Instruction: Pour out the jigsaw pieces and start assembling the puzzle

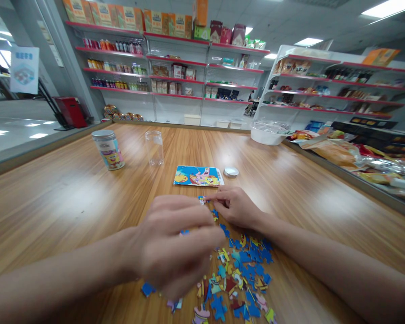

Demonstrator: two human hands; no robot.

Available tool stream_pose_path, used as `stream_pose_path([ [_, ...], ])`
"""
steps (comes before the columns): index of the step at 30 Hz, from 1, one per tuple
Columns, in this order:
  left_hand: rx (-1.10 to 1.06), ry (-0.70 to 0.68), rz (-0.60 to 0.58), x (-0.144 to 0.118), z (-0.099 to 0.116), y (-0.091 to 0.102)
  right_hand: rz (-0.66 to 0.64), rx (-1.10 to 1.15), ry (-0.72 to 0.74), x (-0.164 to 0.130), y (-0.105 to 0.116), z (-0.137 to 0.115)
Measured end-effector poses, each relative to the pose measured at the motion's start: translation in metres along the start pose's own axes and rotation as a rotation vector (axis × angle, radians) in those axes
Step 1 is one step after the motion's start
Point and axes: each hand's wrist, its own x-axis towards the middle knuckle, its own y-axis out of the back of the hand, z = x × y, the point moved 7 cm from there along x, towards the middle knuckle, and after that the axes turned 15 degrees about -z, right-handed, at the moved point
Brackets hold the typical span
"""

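Note:
Loose jigsaw puzzle pieces (245,257), mostly blue with yellow and pink bits, lie scattered on the wooden table (128,216). My left hand (180,240) hovers over the left part of them, blurred, with fingers curled in. Its fingertips are hidden, so anything in them cannot be made out. My right hand (238,204) rests on the table beyond the pile, its fingertips closed on the edge of a small puzzle piece (201,200). Just past it lies a cartoon picture card (198,176), with a round metal lid (231,172) to its right.
A cartoon-printed can (108,150) with a lid stands at the back left, beside a clear open jar (154,148). At the far right edge are a white bowl (268,135) and packaged snacks (347,155). Stocked shelves (175,81) stand behind the table.

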Motion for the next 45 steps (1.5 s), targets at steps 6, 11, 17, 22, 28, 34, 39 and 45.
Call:
stream_pose_path([
  [6,-0.035,0.187,-0.323,-0.027,-0.095,-0.071,-0.032,-0.049,0.005,0.0,-0.001,-0.002],
  [11,-0.107,0.239,-0.374,-0.033,-0.103,-0.079,-0.035,-0.074,0.012,0.002,-0.001,-0.002],
  [17,-0.11,0.242,-0.346,-0.031,-0.102,-0.076,0.029,-0.034,0.027,-0.001,0.001,0.0],
  [22,-0.101,0.226,-0.31,-0.032,-0.103,-0.075,0.05,-0.013,0.039,-0.001,0.003,-0.001],
  [28,-0.083,0.161,-0.17,-0.033,-0.102,-0.062,0.099,0.028,0.223,-0.007,0.011,-0.019],
  [34,-0.166,0.112,-0.254,-0.031,-0.097,-0.067,-0.036,0.068,0.313,-0.006,0.005,-0.026],
  [39,-0.192,0.126,-0.257,-0.031,-0.098,-0.069,-0.071,0.1,0.269,-0.003,0.002,-0.021],
  [45,-0.206,0.131,-0.252,-0.032,-0.099,-0.069,-0.062,0.069,0.254,-0.003,0.0,-0.017],
])
